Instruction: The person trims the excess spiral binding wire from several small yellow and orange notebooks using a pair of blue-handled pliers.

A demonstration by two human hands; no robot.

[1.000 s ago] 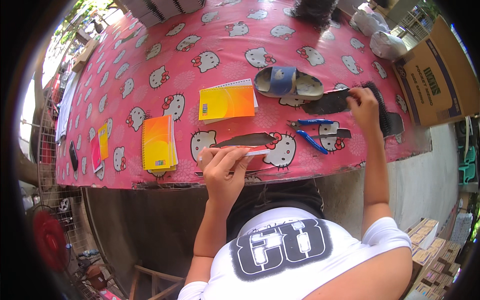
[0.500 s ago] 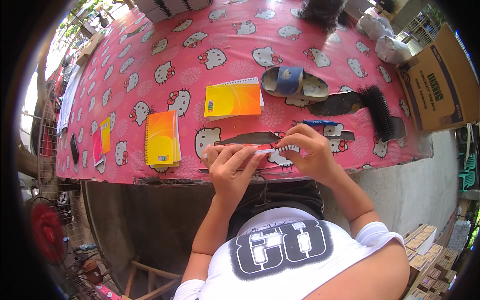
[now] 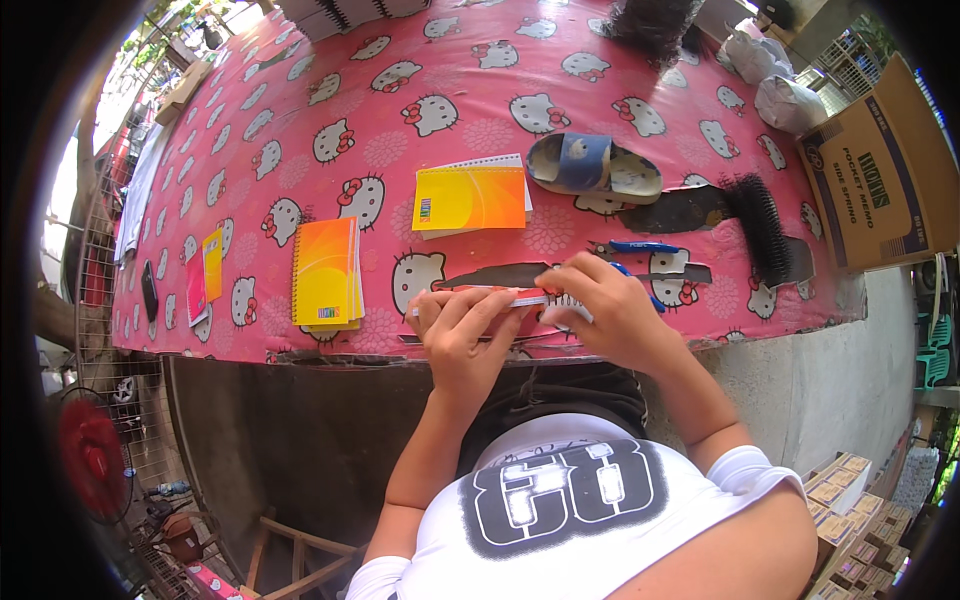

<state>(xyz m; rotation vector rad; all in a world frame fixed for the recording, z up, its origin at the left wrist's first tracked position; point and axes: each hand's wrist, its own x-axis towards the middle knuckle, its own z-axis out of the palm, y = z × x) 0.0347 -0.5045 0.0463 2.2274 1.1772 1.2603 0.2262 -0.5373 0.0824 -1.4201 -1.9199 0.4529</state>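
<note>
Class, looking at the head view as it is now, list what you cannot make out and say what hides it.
All in the head view:
Held notepad: most of its cover, seen nearly edge-on, partly behind the left hand.
Spiral coil: its right end, covered by the right hand.
Blue pliers: part of the lower handle, behind the right hand.
Spiral-bound stack: its top, cut off by the upper edge.
Red fan: details, blurred.

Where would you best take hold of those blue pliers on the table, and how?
I'd probably grip the blue pliers by both handles, coming from the right: they lie flat, jaws pointing left, handles spread toward the right. The right hand partly hides the lower handle.
</note>
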